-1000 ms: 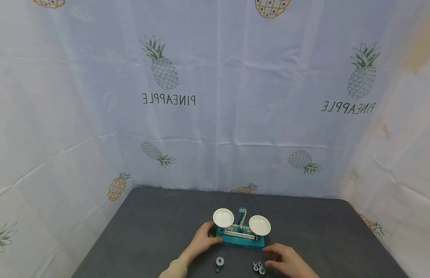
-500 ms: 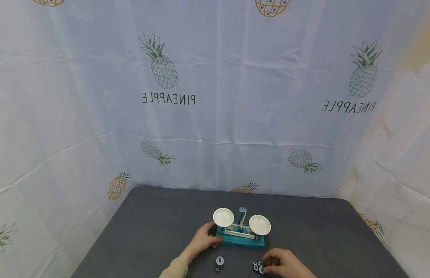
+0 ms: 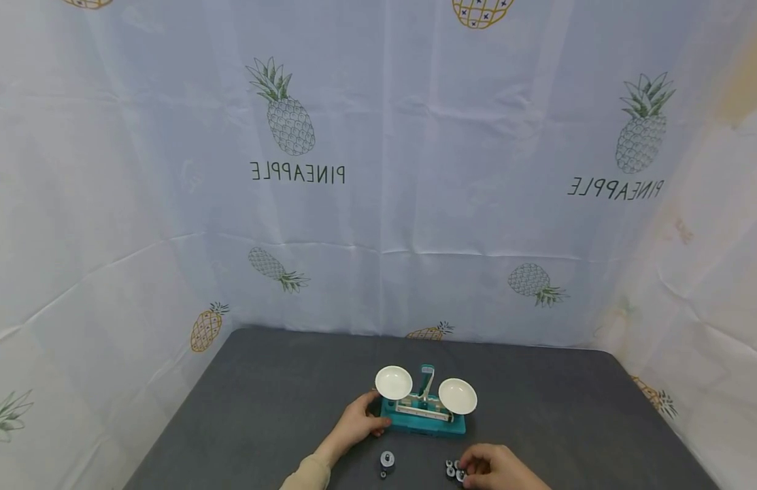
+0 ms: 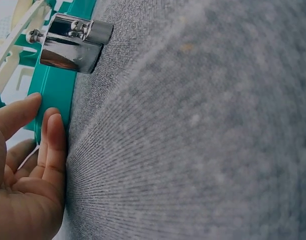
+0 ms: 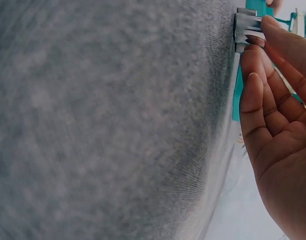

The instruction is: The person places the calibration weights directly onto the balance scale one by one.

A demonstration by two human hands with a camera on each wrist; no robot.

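Observation:
A teal balance scale (image 3: pixel 422 425) with two white pans stands on the dark table. My left hand (image 3: pixel 354 423) grips the left end of its base, thumb at the front corner. In the left wrist view, the thumb (image 4: pixel 28 107) touches the teal base, and chrome weights (image 4: pixel 68 47) stand nearby. My right hand (image 3: pixel 491 466) is at a cluster of several small metal weights (image 3: pixel 450 471), in front of the scale's right end. Thumb and forefinger pinch a shiny weight (image 5: pixel 248 30) in the right wrist view; the fingers partly cover it.
A larger weight (image 3: pixel 387 460) with a tiny weight (image 3: pixel 383 475) beside it stands in front of the scale, between the hands. The grey-black tabletop (image 3: pixel 280 381) reaches back to a white pineapple-print curtain (image 3: pixel 415 204), which also hangs at both sides.
My right hand has moved down and slightly left from near the scale's front right corner to the weight cluster, and its fingers have closed in. The left hand stays at the scale.

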